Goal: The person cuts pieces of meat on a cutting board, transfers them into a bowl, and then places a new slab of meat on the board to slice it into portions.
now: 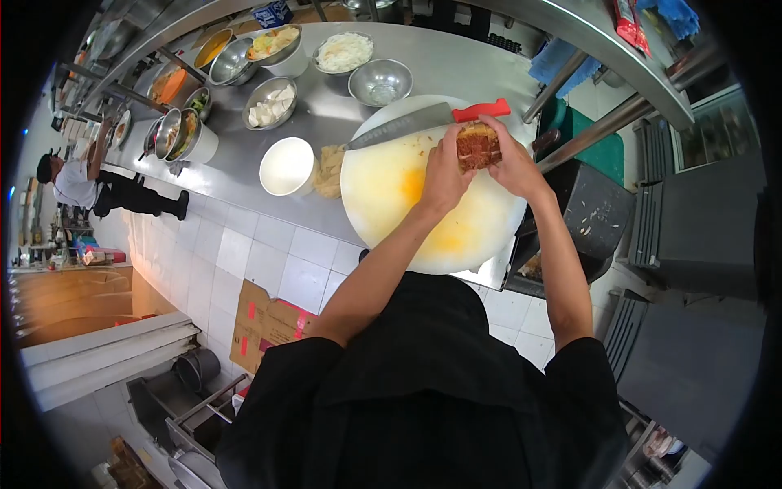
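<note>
Between my left hand [445, 178] and my right hand [515, 163] is a block of browned meat [478, 147], its dark reddish, scored-looking face turned up. The fingers of both hands are closed around its sides. They hold it over the far right part of a round white cutting board [383, 191], which has yellow-orange stains. Just beyond the meat lies a cleaver-like knife [399, 125] with a red handle [482, 110], its broad blade across the board's far edge. A crumpled beige cloth [330, 172] touches the board's left side.
Left of the cloth stands a white tub [287, 166]. Metal bowls hold white chunks [271, 104] and white shreds [344, 53]; another bowl [380, 83] sits nearby. A black bin [590, 216] is at right. Another person [81, 183] stands far left. A shelf rail [627, 61] runs overhead.
</note>
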`<state>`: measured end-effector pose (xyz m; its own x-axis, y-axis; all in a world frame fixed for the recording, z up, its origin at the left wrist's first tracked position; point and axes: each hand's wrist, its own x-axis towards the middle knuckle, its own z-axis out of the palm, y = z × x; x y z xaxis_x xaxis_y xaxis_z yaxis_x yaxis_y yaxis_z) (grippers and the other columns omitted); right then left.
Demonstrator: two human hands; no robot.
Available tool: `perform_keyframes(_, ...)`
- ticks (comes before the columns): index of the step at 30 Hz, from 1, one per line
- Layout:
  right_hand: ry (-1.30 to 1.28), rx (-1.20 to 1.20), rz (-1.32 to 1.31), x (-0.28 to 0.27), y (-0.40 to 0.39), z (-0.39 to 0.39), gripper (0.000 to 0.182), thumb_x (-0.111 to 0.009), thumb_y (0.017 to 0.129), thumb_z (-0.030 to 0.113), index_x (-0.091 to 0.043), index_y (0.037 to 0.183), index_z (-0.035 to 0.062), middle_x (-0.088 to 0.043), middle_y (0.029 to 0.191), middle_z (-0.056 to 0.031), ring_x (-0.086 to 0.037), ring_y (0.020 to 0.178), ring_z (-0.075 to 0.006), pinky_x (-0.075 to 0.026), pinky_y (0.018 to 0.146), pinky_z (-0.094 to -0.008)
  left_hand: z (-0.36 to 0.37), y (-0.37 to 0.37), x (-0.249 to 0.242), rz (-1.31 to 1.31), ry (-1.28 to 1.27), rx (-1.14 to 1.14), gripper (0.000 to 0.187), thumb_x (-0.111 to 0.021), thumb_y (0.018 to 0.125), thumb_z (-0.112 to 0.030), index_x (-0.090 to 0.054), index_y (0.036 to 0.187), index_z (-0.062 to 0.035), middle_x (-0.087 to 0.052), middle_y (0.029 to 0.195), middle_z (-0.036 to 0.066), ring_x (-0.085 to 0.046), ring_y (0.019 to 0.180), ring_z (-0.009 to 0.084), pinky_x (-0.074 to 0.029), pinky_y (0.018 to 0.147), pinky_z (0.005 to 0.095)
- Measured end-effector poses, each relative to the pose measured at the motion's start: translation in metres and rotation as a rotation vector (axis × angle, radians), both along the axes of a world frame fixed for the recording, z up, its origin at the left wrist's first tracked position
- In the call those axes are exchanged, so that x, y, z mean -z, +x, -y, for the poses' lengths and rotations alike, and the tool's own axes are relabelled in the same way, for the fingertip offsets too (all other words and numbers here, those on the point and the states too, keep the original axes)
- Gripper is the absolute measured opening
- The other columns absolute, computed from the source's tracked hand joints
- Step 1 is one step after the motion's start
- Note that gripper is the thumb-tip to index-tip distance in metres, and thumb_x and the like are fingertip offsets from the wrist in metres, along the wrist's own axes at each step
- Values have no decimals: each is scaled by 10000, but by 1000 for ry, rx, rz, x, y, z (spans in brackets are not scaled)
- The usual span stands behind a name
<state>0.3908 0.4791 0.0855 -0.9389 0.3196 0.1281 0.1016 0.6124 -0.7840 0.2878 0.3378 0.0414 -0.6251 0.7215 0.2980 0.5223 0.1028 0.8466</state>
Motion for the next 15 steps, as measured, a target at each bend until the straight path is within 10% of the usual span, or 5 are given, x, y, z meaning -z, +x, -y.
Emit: perform_keyframes(15,110,124,-226,-20,-9,25,767,-598,749,-179,-428,1436,115,-541,1386,-190,-530,1297,-392,-470,1052,-413,9,-13,-8,-158,242,-28,799,-774,731,57,-393,1423,-59,-563,1315,212,-550,1142,443,-446,995,502)
